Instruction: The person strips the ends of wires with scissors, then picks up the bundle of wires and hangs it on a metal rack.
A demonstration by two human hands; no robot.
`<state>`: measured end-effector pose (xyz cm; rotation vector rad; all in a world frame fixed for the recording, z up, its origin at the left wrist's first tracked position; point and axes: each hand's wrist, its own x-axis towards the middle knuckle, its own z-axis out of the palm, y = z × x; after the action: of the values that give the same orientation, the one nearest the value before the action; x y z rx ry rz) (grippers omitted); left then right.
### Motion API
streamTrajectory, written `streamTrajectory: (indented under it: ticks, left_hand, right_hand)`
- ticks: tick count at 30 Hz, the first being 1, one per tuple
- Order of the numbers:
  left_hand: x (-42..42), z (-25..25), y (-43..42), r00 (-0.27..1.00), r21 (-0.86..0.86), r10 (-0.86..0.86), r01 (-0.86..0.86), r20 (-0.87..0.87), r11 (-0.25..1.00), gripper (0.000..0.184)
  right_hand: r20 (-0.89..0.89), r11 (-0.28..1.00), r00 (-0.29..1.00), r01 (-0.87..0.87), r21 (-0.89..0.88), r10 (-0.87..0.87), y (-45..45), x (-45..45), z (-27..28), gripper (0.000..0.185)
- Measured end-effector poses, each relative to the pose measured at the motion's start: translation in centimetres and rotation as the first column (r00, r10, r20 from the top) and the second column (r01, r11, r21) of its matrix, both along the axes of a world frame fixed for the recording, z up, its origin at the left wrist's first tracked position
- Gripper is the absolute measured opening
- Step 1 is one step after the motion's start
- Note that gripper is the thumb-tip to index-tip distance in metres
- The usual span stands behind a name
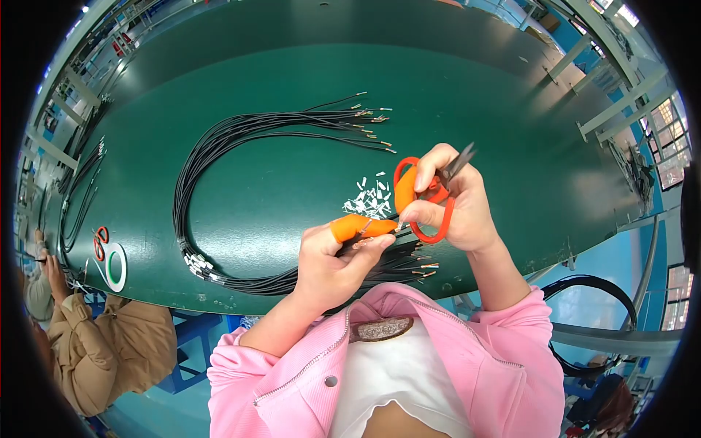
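1. Black cables (182,191) lay in a wide C-shaped bundle on the green table (292,80), from the upper centre of the frame round through the left of centre to the lower centre, under the left hand (325,266).
2. White sleeves (202,269) sat grouped along the bundle's lower bend, and the bare wire ends showed copper and other colours.
3. The left hand, right of the lower centre, held a cable in a narrow pinch; its index finger wore an orange covering.
4. The right hand (464,208), just beside it, held orange-handled scissors (434,191) against its palm and fingers, blades towards the upper right. Its thumb tip met the cable end near the left fingertips; whether it gripped that end, I cannot tell.
5. White scraps (369,202) lay scattered just above the left hand.
6. At the left, a tape roll (120,266) lay near a second pair of scissors (100,235).
7. A person in a brown jacket (128,339) was at the lower left.
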<state>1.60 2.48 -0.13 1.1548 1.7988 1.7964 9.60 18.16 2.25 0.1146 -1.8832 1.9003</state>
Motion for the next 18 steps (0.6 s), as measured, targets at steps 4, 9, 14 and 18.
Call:
streamTrajectory:
  ticks: [4, 9, 14, 18]
  left_hand:
    - [-0.2, -1.0, 0.3, 0.984, 0.035, -0.025, 0.019, 0.176, 0.999, 0.007]
    - [-0.2, -0.6, 0.3, 0.951, 0.060, -0.035, 0.017, 0.309, 0.998, 0.007]
    - [-0.2, -0.6, 0.3, 0.954, 0.016, 0.037, -0.044, 0.297, 0.999, 0.007]
    - [0.0, -1.0, 0.4, 0.962, 0.015, 0.048, -0.054, 0.270, 0.998, 0.007]
  right_hand:
    - [-0.174, 0.827, 0.984, 0.061, 0.559, 0.045, -0.1, 0.4, 0.7, 0.027]
    - [-0.344, 0.595, 0.938, 0.300, 0.746, -0.041, 1.3, 1.1, -0.9, 0.028]
    - [-0.315, 0.845, 0.937, 0.289, 0.450, -0.153, 1.5, 1.4, -1.1, 0.029]
    - [-0.158, 0.914, 0.975, 0.203, 0.351, -0.156, 0.0, 1.0, -0.7, 0.034]
